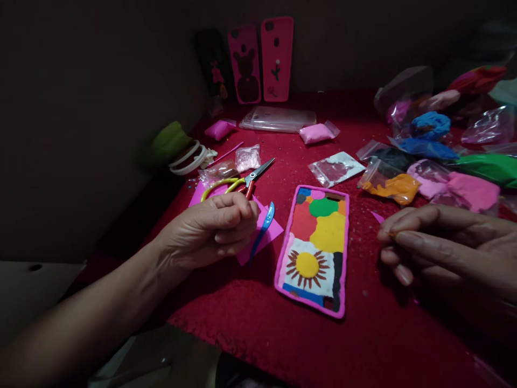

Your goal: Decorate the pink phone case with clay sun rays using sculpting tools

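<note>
A pink phone case [313, 249] lies on the red cloth, filled with patches of coloured clay and a yellow sun with brown rays. My left hand [210, 229] hovers left of it with the fingers curled in; whether anything is inside cannot be told. Just right of that hand lies a blue sculpting tool [262, 229] on a pink paper sheet [266, 240]. My right hand [448, 253] is right of the case, thumb and fingertips pinched together on what looks like a tiny brown bit.
Yellow-and-red scissors [242, 183] lie behind my left hand. Several bags of coloured clay [428, 156] crowd the back right. Two pink decorated cases [260, 62] lean on the wall, with clear cases [278, 118] lying in front. Rolls of tape [189, 159] sit at the left edge.
</note>
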`<state>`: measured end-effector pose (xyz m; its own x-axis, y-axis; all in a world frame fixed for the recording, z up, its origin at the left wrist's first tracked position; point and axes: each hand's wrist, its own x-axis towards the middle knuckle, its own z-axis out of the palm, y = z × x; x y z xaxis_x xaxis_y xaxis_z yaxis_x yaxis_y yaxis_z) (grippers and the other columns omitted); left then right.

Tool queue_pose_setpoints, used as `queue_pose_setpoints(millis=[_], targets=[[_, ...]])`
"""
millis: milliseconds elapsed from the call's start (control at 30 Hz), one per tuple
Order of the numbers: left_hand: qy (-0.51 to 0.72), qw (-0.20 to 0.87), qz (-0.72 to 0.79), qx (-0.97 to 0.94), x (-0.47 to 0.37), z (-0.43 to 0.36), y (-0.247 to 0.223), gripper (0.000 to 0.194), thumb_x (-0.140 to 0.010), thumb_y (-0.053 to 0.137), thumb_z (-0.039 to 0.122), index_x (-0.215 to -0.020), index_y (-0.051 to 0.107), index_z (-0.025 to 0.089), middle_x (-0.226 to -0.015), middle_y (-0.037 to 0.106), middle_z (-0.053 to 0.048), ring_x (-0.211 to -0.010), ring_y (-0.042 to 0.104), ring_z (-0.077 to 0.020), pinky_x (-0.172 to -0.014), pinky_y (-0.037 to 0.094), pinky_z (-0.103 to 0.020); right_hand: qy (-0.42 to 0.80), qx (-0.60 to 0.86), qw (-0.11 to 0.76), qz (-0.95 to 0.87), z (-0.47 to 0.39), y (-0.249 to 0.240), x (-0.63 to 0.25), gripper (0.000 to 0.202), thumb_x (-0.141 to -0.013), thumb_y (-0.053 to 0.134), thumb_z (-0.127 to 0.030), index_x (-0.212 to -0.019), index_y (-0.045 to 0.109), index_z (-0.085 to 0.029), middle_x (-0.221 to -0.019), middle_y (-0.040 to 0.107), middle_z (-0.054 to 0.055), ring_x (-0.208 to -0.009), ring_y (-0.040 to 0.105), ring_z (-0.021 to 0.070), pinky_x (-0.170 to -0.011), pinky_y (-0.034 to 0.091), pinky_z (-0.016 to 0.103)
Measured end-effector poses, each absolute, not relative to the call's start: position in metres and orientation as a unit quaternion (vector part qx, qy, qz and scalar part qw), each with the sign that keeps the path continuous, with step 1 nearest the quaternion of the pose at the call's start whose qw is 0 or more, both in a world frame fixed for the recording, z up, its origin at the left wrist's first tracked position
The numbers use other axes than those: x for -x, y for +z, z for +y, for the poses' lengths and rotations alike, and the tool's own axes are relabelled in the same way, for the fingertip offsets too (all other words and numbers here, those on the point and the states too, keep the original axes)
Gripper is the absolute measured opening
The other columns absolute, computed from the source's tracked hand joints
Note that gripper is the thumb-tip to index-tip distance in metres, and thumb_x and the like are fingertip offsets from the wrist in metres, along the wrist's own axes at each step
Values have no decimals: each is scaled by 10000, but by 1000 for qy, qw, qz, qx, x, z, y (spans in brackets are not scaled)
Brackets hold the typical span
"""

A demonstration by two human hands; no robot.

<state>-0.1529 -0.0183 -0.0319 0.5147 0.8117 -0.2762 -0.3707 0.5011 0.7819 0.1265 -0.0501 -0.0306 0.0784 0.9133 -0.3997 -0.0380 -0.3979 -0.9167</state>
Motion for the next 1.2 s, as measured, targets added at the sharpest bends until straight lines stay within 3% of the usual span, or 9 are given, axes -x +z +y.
queue_pose_setpoints(millis=[500,733,867,1033,1200], targets=[[342,791,353,-363,155,-18,-32,235,-703,761,288,-653,587,139,-558,329,88,-373,190,5,-361,287,-114,582,588,421,-372,-48,-38,-133,282,-556,829,-372,-705,668,-195,-580,648,61,-415,575,170,-344,443,225],[324,725,432,-427,160,-20,-28,275,-647,771,328,-647,558,155,-544,374,72,-396,242,-14,-359,222,-126,572,571,421,-412,-45,-44,-141,278,-585,814,-392,-728,679,-196,-582,654,79,-413,597,199,-334,454,247],[286,636,516,-497,168,-28,-17,163,-691,700,230,-636,569,150,-505,432,57,-425,334,-39,-401,246,-147,575,567,418,-416,-43,-40,-139,281,-582,814,-399,-722,675,-200,-599,669,94,-422,611,206,-325,445,232],[212,465,601,-614,162,-37,-8,96,-746,679,199,-682,637,140,-631,647,-7,-601,552,-110,-577,397,-220,568,568,421,-422,-44,-43,-140,265,-587,818,-380,-720,683,-195,-590,666,99,-411,609,205,-315,452,233],[173,251,630,-714,156,-39,-16,42,-773,669,193,-745,690,170,-761,667,5,-718,565,-120,-707,373,-252,563,560,428,-432,-45,-50,-144,227,-646,795,-348,-800,700,-212,-666,670,83,-474,618,187,-354,486,236]])
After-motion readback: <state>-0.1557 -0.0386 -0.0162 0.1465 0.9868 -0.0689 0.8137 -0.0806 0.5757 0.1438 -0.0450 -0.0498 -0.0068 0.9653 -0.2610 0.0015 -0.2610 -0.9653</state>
